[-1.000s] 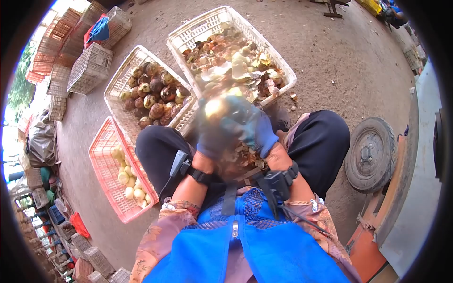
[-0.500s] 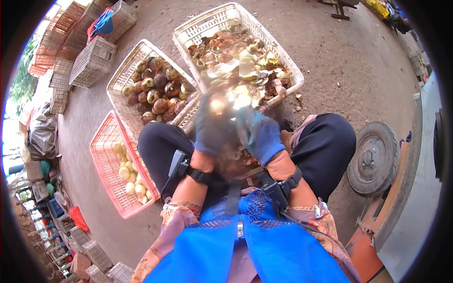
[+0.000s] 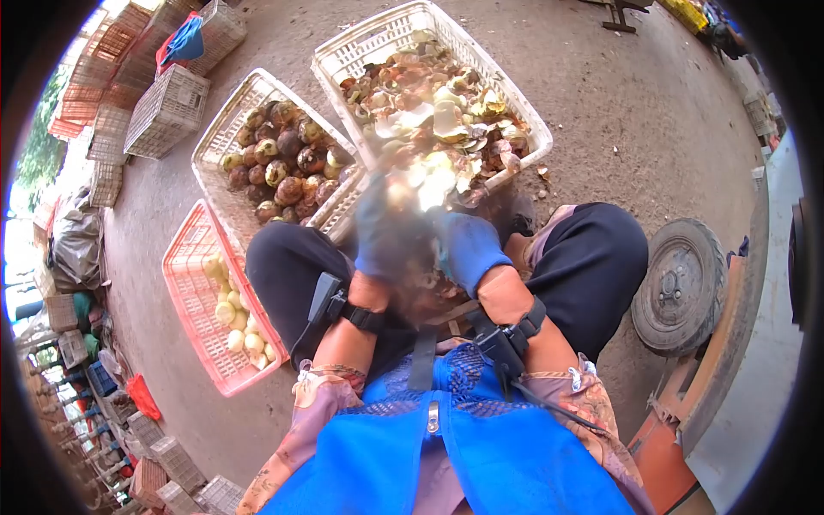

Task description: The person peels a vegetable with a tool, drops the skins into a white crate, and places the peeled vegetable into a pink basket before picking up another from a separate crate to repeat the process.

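Observation:
My left hand [image 3: 378,236], in a dark blue glove, is closed between my knees, just below the near edge of the white crate of peelings [image 3: 539,156]. Glare and blur cover its fingertips, so whatever it holds cannot be made out. Close beside it, my right hand [image 3: 470,247] wears a blue glove and has its fingers curled inward. Any tool or piece in that hand is hidden. Pale and brown peelings [image 3: 451,120] lie heaped in front of both hands.
A white crate [image 3: 209,163] holds round brown-purple vegetables [image 3: 290,163]. Left of my knee stands a pink crate [image 3: 184,296] with peeled pale ones [image 3: 236,341]. A wheel [image 3: 680,287] is at right. Stacked crates [image 3: 167,112] stand at far left.
My right hand has turned slightly and sits a little lower. A pale round piece seen by my left fingers earlier is now lost in glare and blur. The crates stay put.

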A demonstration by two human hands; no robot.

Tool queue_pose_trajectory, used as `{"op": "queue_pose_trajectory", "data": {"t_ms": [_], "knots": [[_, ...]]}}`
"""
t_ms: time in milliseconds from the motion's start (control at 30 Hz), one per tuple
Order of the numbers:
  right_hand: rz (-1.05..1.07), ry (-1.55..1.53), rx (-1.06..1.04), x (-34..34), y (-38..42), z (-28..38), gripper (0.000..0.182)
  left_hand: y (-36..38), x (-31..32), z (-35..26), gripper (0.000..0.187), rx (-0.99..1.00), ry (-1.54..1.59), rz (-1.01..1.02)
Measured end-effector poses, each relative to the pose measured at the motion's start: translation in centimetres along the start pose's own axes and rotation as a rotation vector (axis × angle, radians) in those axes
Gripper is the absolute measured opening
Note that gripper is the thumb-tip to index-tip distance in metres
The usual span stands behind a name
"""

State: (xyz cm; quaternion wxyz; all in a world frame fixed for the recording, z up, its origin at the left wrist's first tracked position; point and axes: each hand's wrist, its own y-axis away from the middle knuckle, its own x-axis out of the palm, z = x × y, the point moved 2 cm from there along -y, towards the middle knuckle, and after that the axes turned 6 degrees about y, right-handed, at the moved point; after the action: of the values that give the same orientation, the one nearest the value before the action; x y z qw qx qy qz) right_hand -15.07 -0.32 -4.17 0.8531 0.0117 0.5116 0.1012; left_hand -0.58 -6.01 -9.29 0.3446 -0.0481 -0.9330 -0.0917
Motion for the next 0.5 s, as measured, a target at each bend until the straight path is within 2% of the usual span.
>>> {"op": "queue_pose_trajectory", "data": {"t_ms": [67,133,167,267,300,367,400,500], "knots": [[-0.045,0.0,0.06,0.9,-0.5,-0.2,0.022,0.0,-0.8,0.5,0.025,-0.027,-0.056,-0.011],[-0.019,-0.017,0.106,1.6,-0.7,0.0,0.021,0.4,1.3,-1.0,0.023,0.436,-1.256,0.037],[0.013,-0.033,0.149,1.9,-0.6,0.1,0.021,0.3,1.5,-0.7,0.023,0.432,-1.257,0.04],[0.118,0.04,0.189,0.4,-0.5,1.5,0.019,-0.1,2.8,-0.6,0.018,1.137,-1.337,-0.017],[0.119,0.037,0.194,0.6,-0.4,1.2,0.019,0.2,2.7,-0.6,0.018,1.132,-1.338,-0.012],[0.083,0.198,0.095,1.1,-0.6,0.3,0.018,0.2,1.6,-0.2,0.018,0.464,-1.227,-0.019],[-0.051,0.043,0.072,0.8,-0.7,-0.4,0.017,0.4,2.2,-0.5,0.018,0.463,-1.229,-0.017],[-0.002,0.181,0.068,0.6,-1.5,-1.3,0.017,0.6,4.6,-0.5,0.022,0.107,-0.447,-0.009]]}}
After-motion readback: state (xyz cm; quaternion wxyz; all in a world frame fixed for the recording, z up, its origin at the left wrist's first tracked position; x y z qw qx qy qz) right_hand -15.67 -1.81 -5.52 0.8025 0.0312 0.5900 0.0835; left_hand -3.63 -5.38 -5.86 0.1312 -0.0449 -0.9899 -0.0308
